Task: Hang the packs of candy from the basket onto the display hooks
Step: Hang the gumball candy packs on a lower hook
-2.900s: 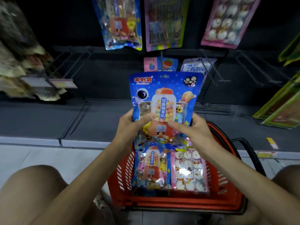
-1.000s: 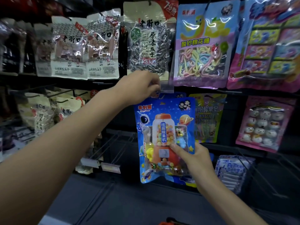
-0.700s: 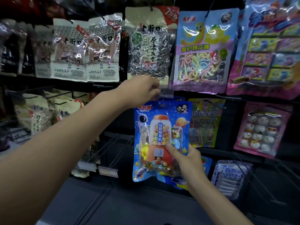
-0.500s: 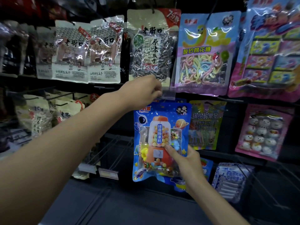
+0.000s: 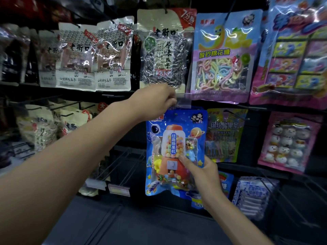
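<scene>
A blue candy pack [image 5: 175, 149] printed with a gumball machine hangs upright in front of the middle row of the display. My left hand [image 5: 155, 101] pinches its top left corner beside a clear plastic hook tag [image 5: 184, 103]. My right hand [image 5: 203, 172] holds the pack's lower right part, thumb on the front. The hook itself is hidden behind my left hand and the tag. The basket is out of view.
Sunflower seed bags [image 5: 162, 50] and a marshmallow candy pack [image 5: 223, 57] hang in the row above. A green sour strip pack [image 5: 224, 135] and a pink snowman pack [image 5: 288, 142] hang to the right. Bare wire hooks [image 5: 122, 161] stick out at lower left.
From the basket I raised the blue pack to the display. Over the last second it has shifted slightly left and my left hand has stayed at its top by the hook tag.
</scene>
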A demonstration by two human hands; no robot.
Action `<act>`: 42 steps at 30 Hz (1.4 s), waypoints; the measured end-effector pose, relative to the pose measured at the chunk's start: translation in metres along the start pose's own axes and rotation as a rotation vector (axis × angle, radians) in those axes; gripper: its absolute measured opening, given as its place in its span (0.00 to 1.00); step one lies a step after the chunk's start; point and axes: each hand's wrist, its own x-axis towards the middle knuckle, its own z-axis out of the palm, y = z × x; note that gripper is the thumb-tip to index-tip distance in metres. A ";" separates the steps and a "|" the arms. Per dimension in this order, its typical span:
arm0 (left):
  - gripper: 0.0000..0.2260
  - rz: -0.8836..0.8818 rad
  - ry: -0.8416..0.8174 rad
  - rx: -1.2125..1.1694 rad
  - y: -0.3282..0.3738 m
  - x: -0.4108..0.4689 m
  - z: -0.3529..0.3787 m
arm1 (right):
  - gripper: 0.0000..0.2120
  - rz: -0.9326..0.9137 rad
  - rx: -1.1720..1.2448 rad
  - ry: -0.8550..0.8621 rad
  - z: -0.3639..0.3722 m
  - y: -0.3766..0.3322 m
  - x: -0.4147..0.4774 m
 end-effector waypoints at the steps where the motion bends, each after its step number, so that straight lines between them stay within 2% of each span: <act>1: 0.10 -0.009 -0.001 0.011 0.001 0.000 0.000 | 0.12 0.004 -0.001 0.002 0.000 0.002 0.001; 12: 0.10 -0.029 -0.017 0.046 0.002 0.001 -0.002 | 0.12 -0.005 0.010 0.055 0.002 0.024 0.030; 18: 0.10 -0.002 0.002 0.056 -0.002 0.001 0.003 | 0.17 -0.048 -0.038 0.085 0.000 0.041 0.066; 26: 0.10 0.006 0.007 0.075 -0.003 0.002 0.006 | 0.27 -0.082 -0.036 0.103 -0.003 0.051 0.108; 29: 0.09 0.002 0.015 0.073 -0.003 0.002 0.007 | 0.39 -0.068 -0.031 0.114 -0.005 0.055 0.120; 34: 0.09 0.007 0.021 0.057 -0.002 0.001 0.008 | 0.33 -0.046 -0.099 0.214 -0.001 0.063 0.138; 37: 0.09 0.014 0.018 0.048 -0.003 0.000 0.009 | 0.48 -0.028 -0.106 0.236 -0.002 0.072 0.152; 39: 0.09 0.012 0.010 0.046 -0.002 0.000 0.008 | 0.52 -0.016 -0.095 0.236 -0.008 0.087 0.168; 41: 0.09 0.013 0.012 0.047 -0.002 0.000 0.008 | 0.48 -0.002 -0.108 0.246 -0.002 0.069 0.157; 42: 0.09 0.015 0.014 0.050 -0.002 -0.001 0.008 | 0.42 0.013 -0.106 0.256 -0.002 0.065 0.156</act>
